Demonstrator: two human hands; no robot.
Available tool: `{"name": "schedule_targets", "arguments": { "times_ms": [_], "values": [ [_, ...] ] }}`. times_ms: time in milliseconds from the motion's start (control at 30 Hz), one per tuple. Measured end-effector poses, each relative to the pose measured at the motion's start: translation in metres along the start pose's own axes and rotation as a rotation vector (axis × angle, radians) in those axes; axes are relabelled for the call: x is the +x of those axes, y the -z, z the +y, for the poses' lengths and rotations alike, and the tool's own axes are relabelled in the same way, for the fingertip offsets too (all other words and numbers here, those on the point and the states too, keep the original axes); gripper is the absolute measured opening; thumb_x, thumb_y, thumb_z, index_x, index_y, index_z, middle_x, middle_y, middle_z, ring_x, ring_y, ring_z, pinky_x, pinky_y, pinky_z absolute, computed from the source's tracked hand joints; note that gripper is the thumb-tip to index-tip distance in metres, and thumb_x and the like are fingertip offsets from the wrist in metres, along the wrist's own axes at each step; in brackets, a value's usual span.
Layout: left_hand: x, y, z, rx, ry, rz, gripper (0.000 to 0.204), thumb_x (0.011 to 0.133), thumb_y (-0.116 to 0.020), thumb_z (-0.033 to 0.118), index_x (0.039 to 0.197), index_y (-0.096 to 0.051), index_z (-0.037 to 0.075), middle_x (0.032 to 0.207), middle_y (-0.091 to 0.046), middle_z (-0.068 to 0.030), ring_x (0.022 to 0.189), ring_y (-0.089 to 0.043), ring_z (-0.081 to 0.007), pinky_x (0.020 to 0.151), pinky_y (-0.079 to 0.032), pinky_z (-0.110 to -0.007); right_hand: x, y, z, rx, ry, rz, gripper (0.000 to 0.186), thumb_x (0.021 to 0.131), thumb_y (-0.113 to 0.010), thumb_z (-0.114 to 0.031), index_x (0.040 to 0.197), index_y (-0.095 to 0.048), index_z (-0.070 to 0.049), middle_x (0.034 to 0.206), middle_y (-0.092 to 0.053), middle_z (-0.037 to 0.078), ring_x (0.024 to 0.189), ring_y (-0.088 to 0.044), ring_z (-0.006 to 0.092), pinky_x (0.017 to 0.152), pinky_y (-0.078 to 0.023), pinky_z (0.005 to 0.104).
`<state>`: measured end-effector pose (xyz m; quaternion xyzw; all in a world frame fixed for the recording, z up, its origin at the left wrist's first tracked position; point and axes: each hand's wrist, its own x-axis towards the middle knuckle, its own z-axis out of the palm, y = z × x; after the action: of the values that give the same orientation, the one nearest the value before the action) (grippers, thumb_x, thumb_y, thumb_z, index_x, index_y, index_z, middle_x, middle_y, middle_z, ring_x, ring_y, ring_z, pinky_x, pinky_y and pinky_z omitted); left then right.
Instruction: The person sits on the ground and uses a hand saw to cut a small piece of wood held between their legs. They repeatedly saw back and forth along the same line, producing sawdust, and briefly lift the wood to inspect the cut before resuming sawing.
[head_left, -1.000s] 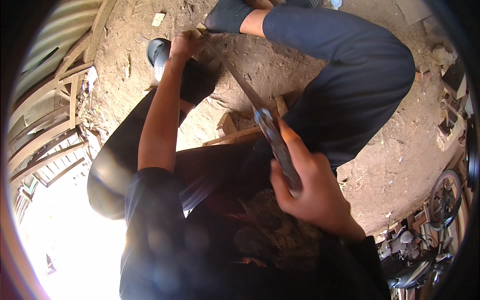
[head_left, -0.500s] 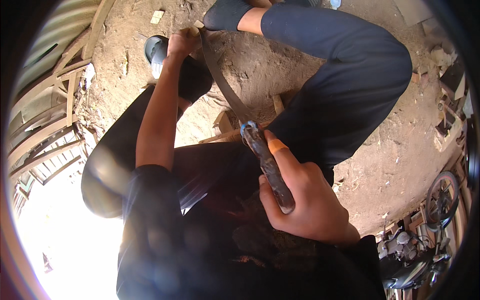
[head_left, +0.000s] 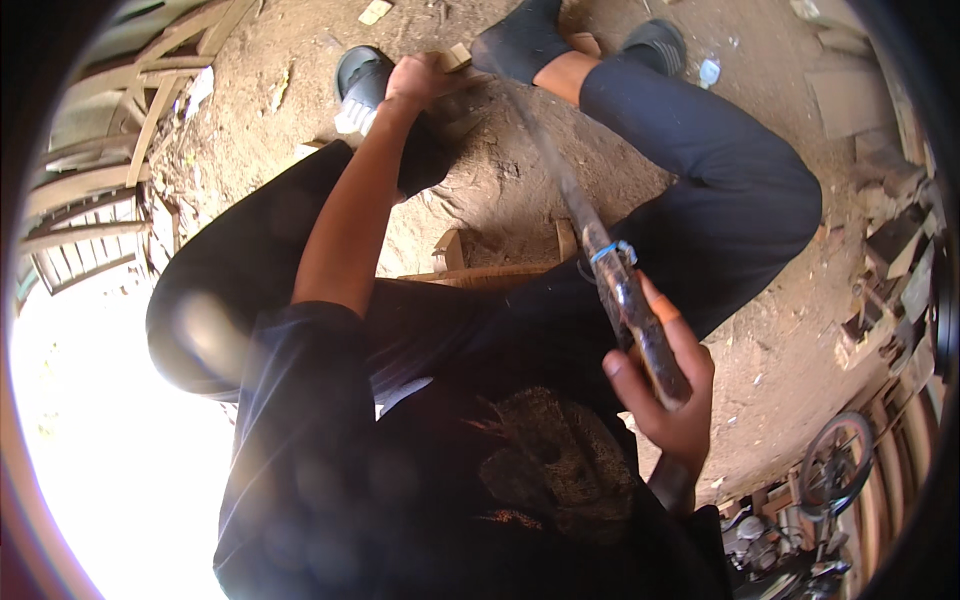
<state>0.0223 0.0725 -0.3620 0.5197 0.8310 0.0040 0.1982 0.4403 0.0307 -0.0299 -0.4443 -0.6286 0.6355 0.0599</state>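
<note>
My right hand (head_left: 672, 385), with an orange band on one finger, is wrapped around the dark, worn handle of a machete (head_left: 566, 178). Blue binding circles the handle where the blade starts. The long blade slants away up and left, blurred toward its tip near my sock. Far out in front, beside a shoe, my left hand (head_left: 412, 82) is closed on a small pale wooden block (head_left: 455, 57). Its fingertips are partly hidden. Blade and block appear close together, but I cannot tell whether they touch.
My bent legs in dark trousers (head_left: 700, 130) frame the dirt floor (head_left: 480, 205). A low wooden seat edge (head_left: 480, 275) shows beneath me. Stacked timber lines the left, with wood scraps (head_left: 895, 245) on the right. A motorcycle (head_left: 765, 545) and a wheel (head_left: 838, 465) are at the lower right.
The view has shifted, so both hands appear farther right. My right hand has drawn the machete to the right, away from the left hand, and the blade is now blurred.
</note>
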Motion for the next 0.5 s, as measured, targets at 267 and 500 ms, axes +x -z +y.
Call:
{"name": "schedule_targets", "arguments": {
  "times_ms": [267,500],
  "values": [
    [-0.023,0.017,0.011,-0.28,-0.094,0.194,0.055,0.074,-0.077,0.046,0.106,-0.067,0.004,0.101,-0.07,-0.0198,0.1,-0.067,-0.0361,0.092,-0.052,-0.044,0.055,-0.043,0.027,0.077,0.022,0.138,0.042,0.094,-0.062,-0.006,0.134,-0.054,0.007,0.101,-0.07,0.009,0.084,-0.062,0.0075,0.075,-0.049,0.0218],
    [-0.022,0.027,0.004,-0.352,-0.019,0.084,0.046,0.079,-0.075,0.037,0.111,-0.07,0.003,0.097,-0.072,-0.0166,0.091,-0.071,-0.029,0.084,-0.056,-0.04,0.062,-0.047,0.033,0.072,-0.004,0.102,0.043,0.095,-0.062,-0.007,0.134,-0.053,0.007,0.095,-0.069,0.007,0.077,-0.059,0.0063,0.069,-0.047,0.0212]
  ]
}}
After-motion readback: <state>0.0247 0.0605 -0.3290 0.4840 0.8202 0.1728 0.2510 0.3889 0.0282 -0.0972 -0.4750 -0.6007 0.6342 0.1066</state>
